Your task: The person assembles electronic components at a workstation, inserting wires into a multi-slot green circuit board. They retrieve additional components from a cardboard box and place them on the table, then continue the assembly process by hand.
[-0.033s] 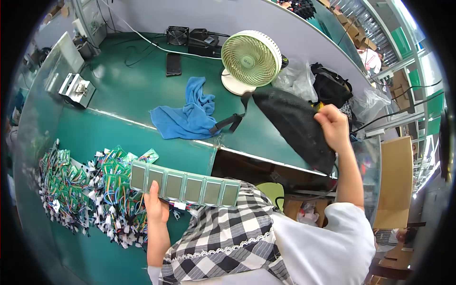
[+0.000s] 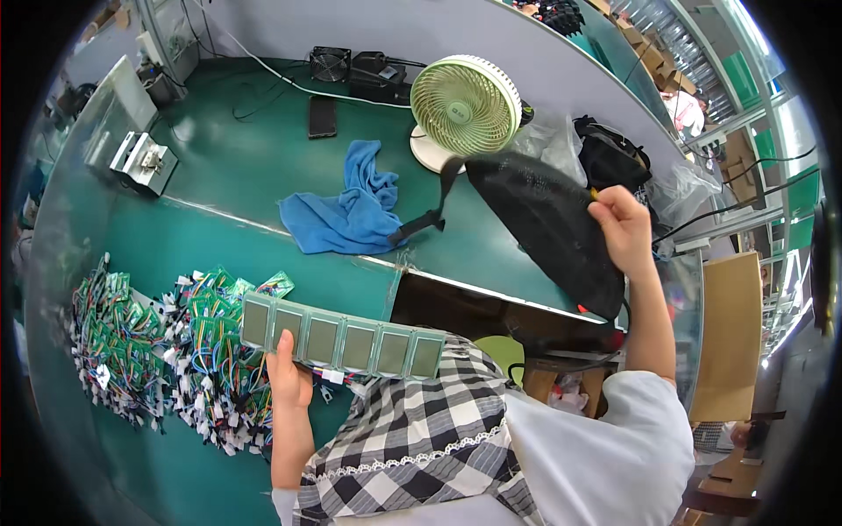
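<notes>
My left hand is closed on a long green circuit board panel that carries a row of several grey display screens. Its thumb lies over the front edge, while the other fingers are hidden underneath. At the right, my right hand pinches the upper edge of a black waist bag, which hangs tilted over the table's front edge. The bag's strap trails leftward to a blue cloth. Beside my left hand lies a heap of small green circuit boards with coloured wires and white connectors.
A light green fan stands at the back, near a black phone. Clear plastic bags and a black backpack lie behind the waist bag. A metal fixture sits at the left, and a cardboard sheet stands at the right.
My right hand has moved slightly to the right, and the waist bag has shifted with it. Its strap hangs a little straighter. My left hand and the panel look still.
</notes>
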The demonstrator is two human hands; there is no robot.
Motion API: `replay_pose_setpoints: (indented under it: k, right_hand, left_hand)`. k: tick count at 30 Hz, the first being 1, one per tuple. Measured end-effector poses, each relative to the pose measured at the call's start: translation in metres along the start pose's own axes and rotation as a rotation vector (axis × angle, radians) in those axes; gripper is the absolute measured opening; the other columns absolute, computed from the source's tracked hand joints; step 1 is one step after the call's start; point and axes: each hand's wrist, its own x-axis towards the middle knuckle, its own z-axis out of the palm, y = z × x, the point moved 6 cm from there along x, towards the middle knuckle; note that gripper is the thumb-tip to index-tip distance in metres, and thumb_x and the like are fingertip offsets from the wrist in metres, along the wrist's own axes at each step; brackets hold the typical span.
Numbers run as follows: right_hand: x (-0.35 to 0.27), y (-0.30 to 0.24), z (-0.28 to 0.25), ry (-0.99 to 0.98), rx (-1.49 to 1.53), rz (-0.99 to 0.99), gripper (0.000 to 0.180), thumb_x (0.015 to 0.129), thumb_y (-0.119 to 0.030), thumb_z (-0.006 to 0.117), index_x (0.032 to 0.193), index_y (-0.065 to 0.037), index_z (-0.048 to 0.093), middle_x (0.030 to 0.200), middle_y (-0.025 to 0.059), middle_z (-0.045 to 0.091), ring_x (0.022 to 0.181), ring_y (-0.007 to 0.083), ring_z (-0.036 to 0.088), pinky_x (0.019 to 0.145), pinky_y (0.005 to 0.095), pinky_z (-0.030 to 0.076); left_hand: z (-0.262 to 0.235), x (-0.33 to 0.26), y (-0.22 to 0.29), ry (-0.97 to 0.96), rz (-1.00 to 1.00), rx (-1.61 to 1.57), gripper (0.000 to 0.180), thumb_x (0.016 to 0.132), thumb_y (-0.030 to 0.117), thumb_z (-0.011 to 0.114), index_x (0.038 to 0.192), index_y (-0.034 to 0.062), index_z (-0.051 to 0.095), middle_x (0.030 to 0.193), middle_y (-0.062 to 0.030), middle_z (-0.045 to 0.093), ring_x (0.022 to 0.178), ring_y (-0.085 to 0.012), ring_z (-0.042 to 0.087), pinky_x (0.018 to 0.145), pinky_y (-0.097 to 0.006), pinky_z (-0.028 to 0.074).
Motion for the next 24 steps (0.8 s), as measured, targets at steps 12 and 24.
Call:
replay_pose_setpoints:
  k: [12, 24]
  right_hand:
    - [0.003, 0.005, 0.046, -0.129, 0.173, 0.014, 0.008, 0.093, 0.000, 0.062, 0.087, -0.001, 0.058, 0.073, -0.0064, 0.047, 0.067, 0.0020, 0.041, 0.061, 0.0187, 0.035]
    - [-0.002, 0.175, 0.149, 0.092, -0.420, 0.062, 0.019, 0.094, -0.017, 0.062, 0.083, -0.002, 0.057, 0.076, 0.0209, 0.061, 0.072, 0.0433, 0.059, 0.062, 0.0455, 0.046]
  left_hand:
    - [-0.023, -0.014, 0.002, 0.075, 0.041, -0.079, 0.035, 0.099, 0.018, 0.058, 0.131, 0.0055, 0.051, 0.124, -0.0054, 0.059, 0.113, -0.0175, 0.057, 0.097, -0.036, 0.046]
    - [-0.016, -0.023, 0.027, 0.296, 0.076, 0.035, 0.035, 0.099, 0.020, 0.057, 0.130, 0.0036, 0.052, 0.123, -0.0058, 0.060, 0.113, -0.0171, 0.057, 0.097, -0.036, 0.046]
